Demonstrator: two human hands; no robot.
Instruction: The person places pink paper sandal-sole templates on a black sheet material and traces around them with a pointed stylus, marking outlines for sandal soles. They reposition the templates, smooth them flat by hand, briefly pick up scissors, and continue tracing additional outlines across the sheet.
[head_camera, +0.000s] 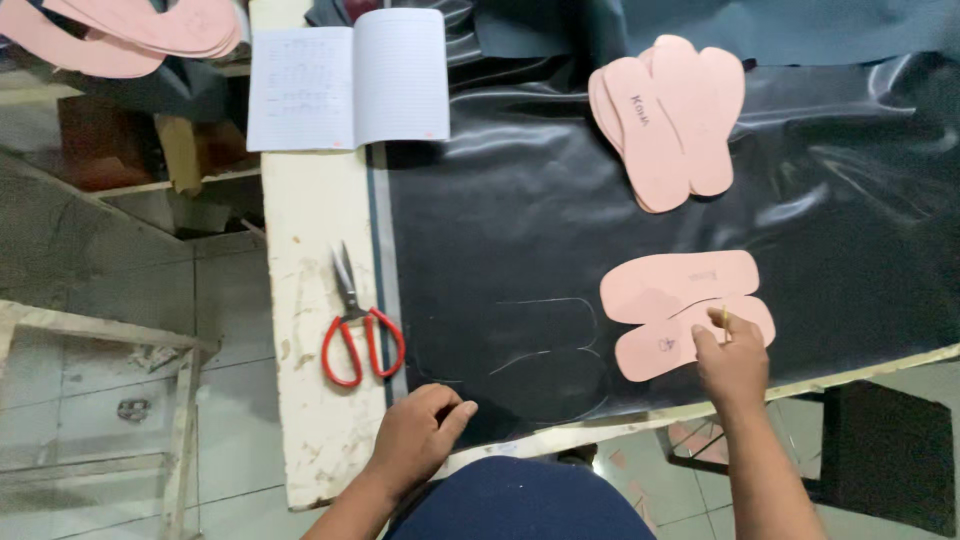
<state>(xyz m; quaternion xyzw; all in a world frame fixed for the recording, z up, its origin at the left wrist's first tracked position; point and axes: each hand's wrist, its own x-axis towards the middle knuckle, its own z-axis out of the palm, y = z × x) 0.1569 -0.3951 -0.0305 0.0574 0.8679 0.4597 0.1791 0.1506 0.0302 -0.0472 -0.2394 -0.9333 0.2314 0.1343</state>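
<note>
Pink sole template (690, 338) lies near-right on the black sheet (500, 200), long axis left to right. My right hand (733, 362) presses its right end, fingers clamped on a pencil (726, 322). My left hand (420, 432), fingers curled together, rests on the sheet's near edge, farther off.

A worn, white-painted workbench (312, 330) is carrying everything. A large sheet of dark glossy material (520, 210) is covering most of it, from about two o'clock round to six. At eleven o'clock an open ruled notebook (348, 78) is lying flat on the bare board, its right page lapping onto the sheet. At eight o'clock red-handled scissors (357, 325) are resting on the painted strip just beside the sheet's left edge, blades pointing toward twelve o'clock.
</note>
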